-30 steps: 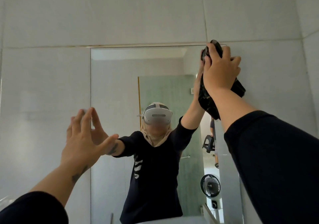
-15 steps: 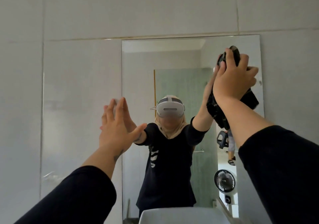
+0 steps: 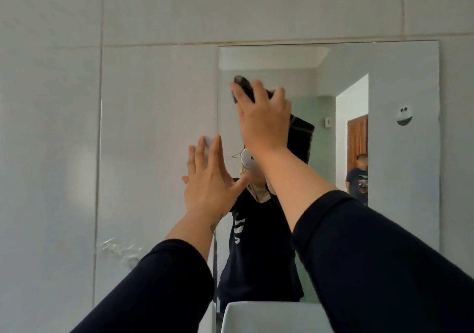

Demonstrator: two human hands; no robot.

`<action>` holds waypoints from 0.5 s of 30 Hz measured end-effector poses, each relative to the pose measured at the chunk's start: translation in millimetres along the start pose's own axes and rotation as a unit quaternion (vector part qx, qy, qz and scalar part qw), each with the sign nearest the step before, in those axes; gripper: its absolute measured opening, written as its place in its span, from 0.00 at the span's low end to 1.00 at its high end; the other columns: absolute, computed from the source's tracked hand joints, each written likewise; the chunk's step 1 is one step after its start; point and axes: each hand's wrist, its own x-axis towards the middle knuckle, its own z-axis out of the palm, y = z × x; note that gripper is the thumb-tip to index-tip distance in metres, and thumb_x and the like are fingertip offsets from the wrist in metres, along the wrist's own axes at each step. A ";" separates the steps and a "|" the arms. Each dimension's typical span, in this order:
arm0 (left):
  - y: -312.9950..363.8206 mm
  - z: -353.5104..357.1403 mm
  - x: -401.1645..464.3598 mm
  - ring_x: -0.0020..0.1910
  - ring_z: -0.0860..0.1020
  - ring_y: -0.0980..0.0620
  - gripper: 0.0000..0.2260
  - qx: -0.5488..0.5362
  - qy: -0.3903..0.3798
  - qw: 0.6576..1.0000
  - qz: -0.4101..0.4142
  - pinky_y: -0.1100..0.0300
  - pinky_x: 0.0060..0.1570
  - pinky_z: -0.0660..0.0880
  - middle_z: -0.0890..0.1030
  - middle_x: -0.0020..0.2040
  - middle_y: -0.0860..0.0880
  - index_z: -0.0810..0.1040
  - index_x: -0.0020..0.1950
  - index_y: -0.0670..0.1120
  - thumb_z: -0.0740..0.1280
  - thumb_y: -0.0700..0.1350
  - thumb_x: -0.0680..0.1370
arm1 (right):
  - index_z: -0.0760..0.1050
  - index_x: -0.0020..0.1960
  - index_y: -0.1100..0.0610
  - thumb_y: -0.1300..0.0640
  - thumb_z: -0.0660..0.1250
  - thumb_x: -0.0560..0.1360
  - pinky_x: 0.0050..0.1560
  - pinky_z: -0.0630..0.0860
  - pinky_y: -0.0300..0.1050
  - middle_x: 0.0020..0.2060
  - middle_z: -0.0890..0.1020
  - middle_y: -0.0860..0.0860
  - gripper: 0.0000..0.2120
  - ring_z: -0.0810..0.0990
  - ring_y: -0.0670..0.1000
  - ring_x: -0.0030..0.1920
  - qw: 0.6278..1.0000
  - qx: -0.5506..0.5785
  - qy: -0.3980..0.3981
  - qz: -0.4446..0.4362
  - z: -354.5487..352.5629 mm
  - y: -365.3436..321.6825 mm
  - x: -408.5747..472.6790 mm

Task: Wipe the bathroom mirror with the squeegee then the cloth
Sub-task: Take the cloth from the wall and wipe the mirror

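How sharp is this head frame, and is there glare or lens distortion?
Head view: soft overall; the right hand pressing the black cloth on the frameless wall mirror is motion-blurred; pale glare on the glossy grey wall tiles; wide-angle bowing shows along the mirror's top edge.

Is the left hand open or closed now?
Open: the left hand has its fingers spread flat at the mirror's left edge, holding nothing.
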 end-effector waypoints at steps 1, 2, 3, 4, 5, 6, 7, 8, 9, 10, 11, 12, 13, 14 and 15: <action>0.0 0.3 0.0 0.76 0.38 0.53 0.44 -0.002 0.002 1.000 0.004 0.39 0.70 0.57 0.40 0.78 0.56 0.40 0.76 0.59 0.63 0.69 0.70 | 0.71 0.66 0.46 0.56 0.68 0.74 0.41 0.72 0.51 0.58 0.77 0.52 0.21 0.74 0.60 0.46 0.999 -0.001 -0.006 -0.033 1.2 -7.9 -2.7; -0.5 0.8 -1.1 0.77 0.38 0.52 0.44 -0.006 0.008 1.000 0.008 0.38 0.71 0.57 0.41 0.78 0.54 0.42 0.77 0.58 0.63 0.69 0.71 | 0.71 0.67 0.45 0.56 0.67 0.75 0.42 0.73 0.51 0.58 0.77 0.52 0.21 0.74 0.60 0.47 0.998 0.002 -0.015 -0.063 1.7 -13.6 -6.6; -1.4 1.8 -3.7 0.77 0.40 0.50 0.42 -0.009 0.019 1.000 0.016 0.38 0.71 0.57 0.43 0.79 0.52 0.44 0.77 0.56 0.63 0.67 0.72 | 0.71 0.67 0.46 0.55 0.66 0.76 0.42 0.73 0.52 0.59 0.77 0.52 0.21 0.74 0.60 0.47 0.996 0.006 -0.023 -0.085 1.1 -16.7 -11.5; -2.4 3.5 -8.0 0.77 0.44 0.48 0.39 -0.002 0.036 0.999 0.027 0.38 0.71 0.58 0.46 0.79 0.49 0.47 0.77 0.55 0.63 0.66 0.73 | 0.70 0.67 0.46 0.56 0.66 0.76 0.43 0.73 0.52 0.59 0.76 0.52 0.21 0.74 0.60 0.48 0.994 0.007 -0.027 -0.104 0.2 -16.9 -17.0; -3.5 6.2 -14.0 0.77 0.47 0.46 0.37 0.014 0.054 0.998 0.042 0.40 0.71 0.59 0.49 0.78 0.48 0.50 0.76 0.53 0.63 0.64 0.74 | 0.70 0.67 0.46 0.56 0.67 0.75 0.43 0.73 0.52 0.59 0.76 0.52 0.21 0.74 0.60 0.49 0.992 0.004 -0.030 -0.120 -1.6 -14.9 -23.3; -3.9 9.2 -21.2 0.76 0.50 0.46 0.35 0.032 0.068 0.996 0.057 0.41 0.70 0.60 0.52 0.77 0.47 0.53 0.75 0.52 0.63 0.63 0.75 | 0.70 0.67 0.46 0.56 0.67 0.75 0.43 0.73 0.52 0.59 0.76 0.52 0.22 0.74 0.60 0.49 0.990 -0.003 -0.034 -0.135 -3.7 -10.8 -30.1; -3.9 12.9 -27.8 0.75 0.52 0.45 0.33 0.043 0.072 0.994 0.072 0.42 0.70 0.61 0.55 0.76 0.47 0.55 0.75 0.52 0.63 0.62 0.75 | 0.70 0.67 0.46 0.57 0.67 0.75 0.43 0.74 0.52 0.59 0.76 0.52 0.22 0.75 0.60 0.49 0.988 -0.010 -0.039 -0.147 -5.7 -4.6 -36.3; -2.5 16.5 -34.1 0.75 0.53 0.45 0.33 0.050 0.067 0.993 0.087 0.43 0.70 0.62 0.56 0.76 0.48 0.56 0.74 0.51 0.64 0.61 0.75 | 0.70 0.67 0.46 0.56 0.66 0.75 0.43 0.74 0.53 0.59 0.76 0.52 0.21 0.75 0.60 0.50 0.987 -0.014 -0.045 -0.151 -8.3 3.1 -42.0; 0.4 20.7 -39.1 0.75 0.54 0.45 0.32 0.056 0.056 0.991 0.105 0.43 0.69 0.62 0.57 0.75 0.48 0.57 0.74 0.51 0.64 0.61 0.74 | 0.70 0.67 0.45 0.55 0.66 0.76 0.43 0.74 0.53 0.59 0.76 0.52 0.21 0.75 0.60 0.50 0.988 -0.018 -0.050 -0.144 -11.6 12.6 -46.7; 4.4 24.5 -43.2 0.75 0.54 0.45 0.32 0.063 0.046 0.989 0.126 0.42 0.69 0.62 0.58 0.75 0.48 0.58 0.74 0.52 0.65 0.60 0.74 | 0.69 0.67 0.45 0.54 0.65 0.76 0.43 0.73 0.52 0.59 0.76 0.52 0.20 0.75 0.60 0.50 0.990 -0.021 -0.052 -0.131 -15.5 23.4 -50.4; 9.7 27.9 -46.4 0.75 0.53 0.44 0.32 0.072 0.040 0.986 0.148 0.42 0.70 0.61 0.58 0.75 0.48 0.59 0.74 0.53 0.65 0.60 0.74 | 0.69 0.67 0.45 0.53 0.64 0.77 0.43 0.73 0.52 0.59 0.76 0.52 0.19 0.75 0.60 0.50 0.992 -0.024 -0.054 -0.116 -19.4 35.1 -53.3; 15.5 31.0 -49.4 0.76 0.52 0.44 0.31 0.085 0.035 0.981 0.168 0.41 0.71 0.58 0.57 0.76 0.48 0.59 0.74 0.53 0.65 0.60 0.74 | 0.69 0.67 0.44 0.52 0.63 0.78 0.43 0.73 0.52 0.60 0.76 0.52 0.18 0.74 0.60 0.50 0.993 -0.026 -0.056 -0.101 -23.7 47.4 -56.0; 21.5 33.6 -51.9 0.76 0.50 0.44 0.31 0.099 0.032 0.977 0.184 0.41 0.72 0.55 0.56 0.76 0.48 0.59 0.74 0.54 0.64 0.60 0.74 | 0.69 0.68 0.44 0.52 0.62 0.78 0.43 0.73 0.52 0.60 0.76 0.53 0.18 0.74 0.60 0.50 0.994 -0.028 -0.059 -0.089 -27.6 60.2 -58.6; 27.1 35.8 -54.0 0.77 0.49 0.44 0.32 0.107 0.025 0.975 0.191 0.41 0.73 0.52 0.55 0.77 0.48 0.59 0.75 0.54 0.64 0.61 0.74 | 0.68 0.68 0.44 0.52 0.61 0.79 0.43 0.73 0.53 0.61 0.75 0.53 0.18 0.74 0.60 0.51 0.995 -0.031 -0.062 -0.078 -31.4 73.4 -60.9; 32.2 37.6 -55.7 0.77 0.47 0.44 0.33 0.109 0.016 0.975 0.193 0.42 0.74 0.50 0.53 0.77 0.48 0.57 0.75 0.54 0.64 0.61 0.74 | 0.68 0.68 0.45 0.52 0.60 0.79 0.44 0.73 0.53 0.61 0.75 0.54 0.18 0.74 0.61 0.51 0.995 -0.036 -0.060 -0.065 -35.3 86.4 -63.3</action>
